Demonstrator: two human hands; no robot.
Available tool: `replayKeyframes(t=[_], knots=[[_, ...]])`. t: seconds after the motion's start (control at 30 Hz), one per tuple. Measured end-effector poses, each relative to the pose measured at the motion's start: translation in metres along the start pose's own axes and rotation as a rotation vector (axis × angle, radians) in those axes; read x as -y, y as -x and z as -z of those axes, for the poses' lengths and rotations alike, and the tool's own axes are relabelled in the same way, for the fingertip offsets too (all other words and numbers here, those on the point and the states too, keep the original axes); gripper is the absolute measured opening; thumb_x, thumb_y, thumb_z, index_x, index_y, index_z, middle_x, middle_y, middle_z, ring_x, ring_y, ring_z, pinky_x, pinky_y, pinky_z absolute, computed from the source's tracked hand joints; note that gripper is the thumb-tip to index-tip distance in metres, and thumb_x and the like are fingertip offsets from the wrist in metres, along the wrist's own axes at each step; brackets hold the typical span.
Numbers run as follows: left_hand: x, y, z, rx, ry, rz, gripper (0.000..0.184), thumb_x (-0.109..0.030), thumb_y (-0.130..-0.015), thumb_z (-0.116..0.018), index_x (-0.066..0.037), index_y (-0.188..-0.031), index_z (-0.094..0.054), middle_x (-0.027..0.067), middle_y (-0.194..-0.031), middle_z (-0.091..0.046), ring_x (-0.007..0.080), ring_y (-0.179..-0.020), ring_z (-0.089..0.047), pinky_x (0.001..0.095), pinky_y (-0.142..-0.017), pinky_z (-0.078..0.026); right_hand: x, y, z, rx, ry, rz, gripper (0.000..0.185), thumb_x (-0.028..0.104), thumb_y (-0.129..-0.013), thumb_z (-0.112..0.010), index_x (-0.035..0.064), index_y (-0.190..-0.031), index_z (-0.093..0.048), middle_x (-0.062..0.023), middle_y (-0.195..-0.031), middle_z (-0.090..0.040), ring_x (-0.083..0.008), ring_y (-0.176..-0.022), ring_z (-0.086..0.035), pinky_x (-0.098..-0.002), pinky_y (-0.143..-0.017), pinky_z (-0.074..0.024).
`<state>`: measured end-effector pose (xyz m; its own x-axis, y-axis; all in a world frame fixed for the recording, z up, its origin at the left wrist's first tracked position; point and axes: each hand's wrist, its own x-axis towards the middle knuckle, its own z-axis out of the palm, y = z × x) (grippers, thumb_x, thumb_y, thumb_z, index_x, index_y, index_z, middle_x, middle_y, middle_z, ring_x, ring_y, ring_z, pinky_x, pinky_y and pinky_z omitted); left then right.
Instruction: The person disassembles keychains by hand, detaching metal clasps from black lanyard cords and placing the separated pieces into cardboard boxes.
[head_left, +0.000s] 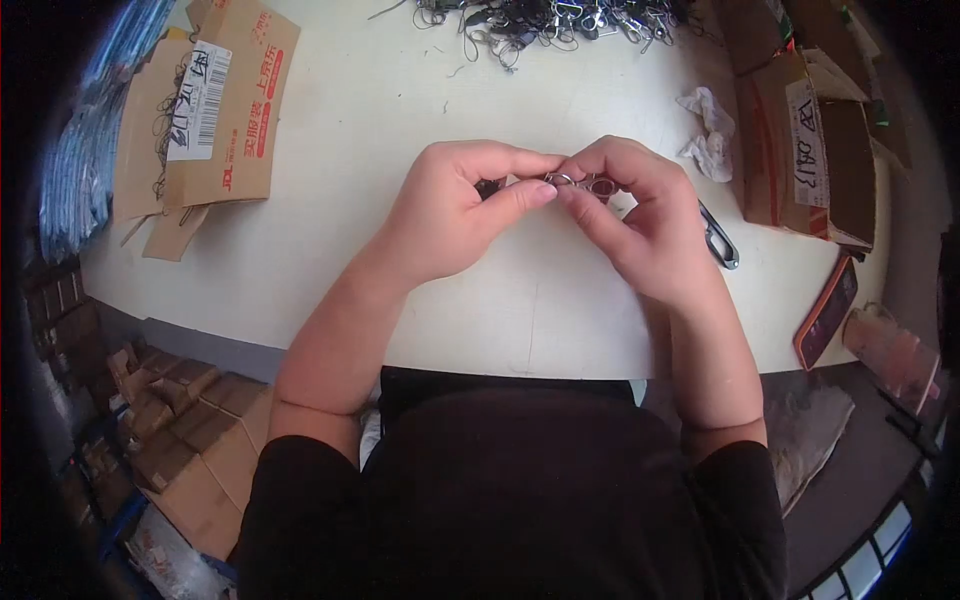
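Observation:
Both hands meet over the white table [480, 320], fingertips nearly touching. My left hand [450, 205] pinches a small metal ring [560, 180] between thumb and index finger, and a dark bit shows under its fingers. My right hand [640, 215] pinches the same small metal hardware from the other side; a rounded metal loop [602, 187] shows between its thumb and fingers. How the ring and the loop are joined is too small to tell. A dark-handled tool [718, 240] lies just right of my right hand, partly hidden by it.
A pile of black cords with metal clasps [575, 20] lies at the back. Cardboard boxes stand left [245, 110] and right [775, 150]. Crumpled white tissue [708, 135] lies beside the right box. An orange-edged phone [828, 312] rests near the right front edge.

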<state>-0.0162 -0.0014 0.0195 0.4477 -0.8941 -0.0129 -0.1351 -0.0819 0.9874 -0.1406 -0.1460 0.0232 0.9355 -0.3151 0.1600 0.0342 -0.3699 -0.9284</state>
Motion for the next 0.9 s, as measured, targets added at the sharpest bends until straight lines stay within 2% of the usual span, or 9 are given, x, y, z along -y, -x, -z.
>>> replayKeyframes(t=[0.07,0.23,0.33,0.43,0.53,0.73,0.9], knots=[[-0.004,0.0,0.002,-0.008,-0.032,0.091,0.021,-0.002,-0.082,-0.064,0.002,-0.102,-0.066,0.0074,-0.088,-0.068,0.0076,-0.076,-0.058,0.021,-0.066,-0.046,0.0,0.0,-0.002,-0.03,0.014,-0.006,0.012,0.003,-0.077,-0.066,-0.0012,-0.087,-0.061,-0.0076,-0.075,-0.061,-0.011,-0.062,-0.055,-0.0236,-0.057,-0.0458],[0.0,0.0,-0.001,-0.064,-0.106,0.09,0.016,-0.004,-0.081,-0.065,0.002,-0.095,-0.068,0.0056,-0.085,-0.068,0.0067,-0.074,-0.057,0.0208,-0.066,-0.045,0.001,-0.001,-0.006,-0.172,-0.01,-0.095,0.012,0.002,-0.076,-0.068,-0.0009,-0.086,-0.062,-0.0063,-0.073,-0.062,-0.01,-0.063,-0.057,-0.0235,-0.057,-0.047],[0.0,0.0,-0.001,-0.084,-0.114,0.094,0.014,-0.005,-0.081,-0.066,0.002,-0.093,-0.068,0.0047,-0.083,-0.068,0.0069,-0.074,-0.057,0.0209,-0.067,-0.045,0.001,-0.001,-0.003,-0.098,0.056,-0.064,0.01,0.002,-0.076,-0.069,-0.0005,-0.085,-0.063,-0.0065,-0.072,-0.063,-0.0104,-0.063,-0.058,-0.0239,-0.058,-0.0477],[0.0,0.0,-0.002,-0.128,-0.111,0.103,0.014,-0.006,-0.081,-0.066,0.002,-0.093,-0.067,0.0046,-0.083,-0.067,0.0076,-0.076,-0.058,0.0209,-0.069,-0.045,-0.002,-0.001,-0.002,-0.099,0.128,0.065,0.01,0.001,-0.077,-0.068,-0.0004,-0.085,-0.063,-0.0072,-0.073,-0.063,-0.0106,-0.063,-0.058,-0.0245,-0.057,-0.0477],[0.005,0.0,-0.007,-0.166,-0.071,0.108,0.015,-0.008,-0.081,-0.067,0.002,-0.093,-0.067,0.0047,-0.083,-0.067,0.008,-0.076,-0.058,0.0211,-0.068,-0.045,-0.001,-0.001,-0.002,-0.112,0.153,0.078,0.009,0.001,-0.077,-0.068,-0.0006,-0.085,-0.063,-0.0072,-0.073,-0.063,-0.0108,-0.063,-0.057,-0.0244,-0.057,-0.0475],[0.002,-0.001,-0.008,-0.136,-0.022,0.04,0.018,-0.007,-0.082,-0.066,0.003,-0.097,-0.066,0.0061,-0.086,-0.067,0.0089,-0.078,-0.059,0.0221,-0.071,-0.047,0.001,-0.001,-0.003,-0.135,-0.026,-0.077,0.01,0.001,-0.078,-0.067,-0.0016,-0.086,-0.062,-0.0052,-0.073,-0.063,-0.01,-0.063,-0.056,-0.0233,-0.059,-0.0467],[0.002,0.0,-0.006,-0.128,-0.056,0.053,0.019,-0.005,-0.082,-0.066,0.003,-0.099,-0.066,0.0067,-0.086,-0.068,0.0091,-0.079,-0.06,0.0224,-0.072,-0.047,0.003,-0.001,-0.003,-0.105,0.019,-0.062,0.01,0.001,-0.079,-0.066,-0.0018,-0.087,-0.062,-0.0054,-0.074,-0.063,-0.01,-0.064,-0.056,-0.0235,-0.059,-0.0466]])
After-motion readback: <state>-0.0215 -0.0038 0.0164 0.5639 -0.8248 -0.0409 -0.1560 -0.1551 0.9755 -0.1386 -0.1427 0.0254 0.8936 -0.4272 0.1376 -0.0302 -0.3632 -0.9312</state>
